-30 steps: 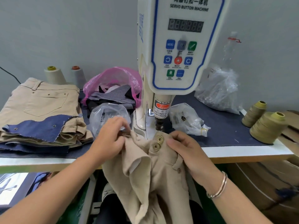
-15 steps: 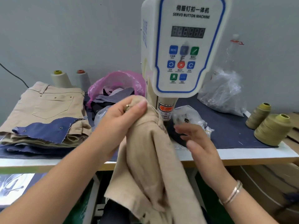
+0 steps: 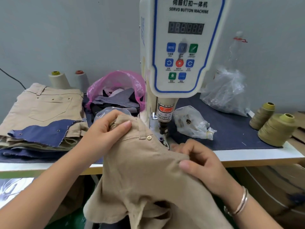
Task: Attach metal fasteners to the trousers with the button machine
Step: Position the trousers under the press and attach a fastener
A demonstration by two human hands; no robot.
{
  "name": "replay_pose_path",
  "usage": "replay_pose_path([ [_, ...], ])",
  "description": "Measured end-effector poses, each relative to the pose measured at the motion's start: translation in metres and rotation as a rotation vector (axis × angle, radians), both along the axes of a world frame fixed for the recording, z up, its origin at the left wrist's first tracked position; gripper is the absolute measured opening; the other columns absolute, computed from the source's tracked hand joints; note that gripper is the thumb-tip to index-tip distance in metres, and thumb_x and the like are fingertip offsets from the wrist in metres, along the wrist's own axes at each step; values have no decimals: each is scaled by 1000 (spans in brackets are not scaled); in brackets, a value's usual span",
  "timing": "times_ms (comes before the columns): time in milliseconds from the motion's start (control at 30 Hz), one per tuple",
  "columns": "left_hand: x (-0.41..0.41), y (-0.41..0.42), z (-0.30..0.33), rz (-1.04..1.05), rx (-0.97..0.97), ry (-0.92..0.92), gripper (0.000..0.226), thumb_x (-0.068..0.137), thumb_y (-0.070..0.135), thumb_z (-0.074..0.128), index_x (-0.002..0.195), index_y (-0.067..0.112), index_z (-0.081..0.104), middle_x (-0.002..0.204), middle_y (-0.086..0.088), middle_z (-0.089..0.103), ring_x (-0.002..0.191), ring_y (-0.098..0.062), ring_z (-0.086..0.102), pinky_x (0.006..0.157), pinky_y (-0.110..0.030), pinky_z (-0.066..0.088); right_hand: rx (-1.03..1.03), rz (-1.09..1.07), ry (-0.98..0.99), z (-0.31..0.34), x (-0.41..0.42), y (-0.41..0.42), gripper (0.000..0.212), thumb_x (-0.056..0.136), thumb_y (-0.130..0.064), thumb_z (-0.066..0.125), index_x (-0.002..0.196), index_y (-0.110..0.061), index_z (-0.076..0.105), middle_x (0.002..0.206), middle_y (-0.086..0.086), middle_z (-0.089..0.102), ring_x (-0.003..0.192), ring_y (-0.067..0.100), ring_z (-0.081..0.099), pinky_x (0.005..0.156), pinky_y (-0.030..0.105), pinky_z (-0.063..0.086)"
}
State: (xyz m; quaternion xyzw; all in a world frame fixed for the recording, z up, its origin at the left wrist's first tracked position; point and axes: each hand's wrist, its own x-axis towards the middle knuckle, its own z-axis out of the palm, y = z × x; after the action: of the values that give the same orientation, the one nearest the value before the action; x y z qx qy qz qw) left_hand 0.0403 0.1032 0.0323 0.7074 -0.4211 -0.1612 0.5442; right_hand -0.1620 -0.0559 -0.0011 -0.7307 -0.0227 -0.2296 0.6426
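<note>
Beige trousers (image 3: 142, 171) hang over the table's front edge, their waistband up beside the white servo button machine (image 3: 179, 52). My left hand (image 3: 105, 131) grips the bunched waistband just left of the machine's punch (image 3: 162, 128). My right hand (image 3: 196, 161) pinches a fold of the fabric lower right, thumb on top. A brass fastener (image 3: 149, 137) shows on the trousers near a belt loop, a little left of the lower die (image 3: 160, 139).
A stack of beige trousers with a blue denim scrap (image 3: 41, 113) lies at left. Behind are a pink bag of scraps (image 3: 115, 83), thread cones (image 3: 57, 79), and clear bags of fasteners (image 3: 193, 123) (image 3: 226, 93). Olive thread cones (image 3: 277, 129) stand at right on the blue mat (image 3: 231, 134).
The trousers were lifted off the die, turned and brought back down beside the punch. My right hand let go, then took hold of a fold again lower right.
</note>
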Motion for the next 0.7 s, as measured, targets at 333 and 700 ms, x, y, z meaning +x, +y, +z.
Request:
replay_pose_path([
  [333,-32,-19,-45,-325,130,-348,30,93,46,50,119,33,58,114,25,60,111,7,51,88,-6,35,-128,-68,147,-14,32,-14,17,78,-11,65,75,-27,61,65,-18,58,62,-7,49,63,6,38],
  [700,-18,-48,-69,-342,155,34,16,98,20,49,82,19,51,66,20,49,61,3,41,58,-10,35,135,-193,289,-32,41,-38,20,86,-15,64,73,-30,70,70,-16,63,66,-5,55,63,9,44],
])
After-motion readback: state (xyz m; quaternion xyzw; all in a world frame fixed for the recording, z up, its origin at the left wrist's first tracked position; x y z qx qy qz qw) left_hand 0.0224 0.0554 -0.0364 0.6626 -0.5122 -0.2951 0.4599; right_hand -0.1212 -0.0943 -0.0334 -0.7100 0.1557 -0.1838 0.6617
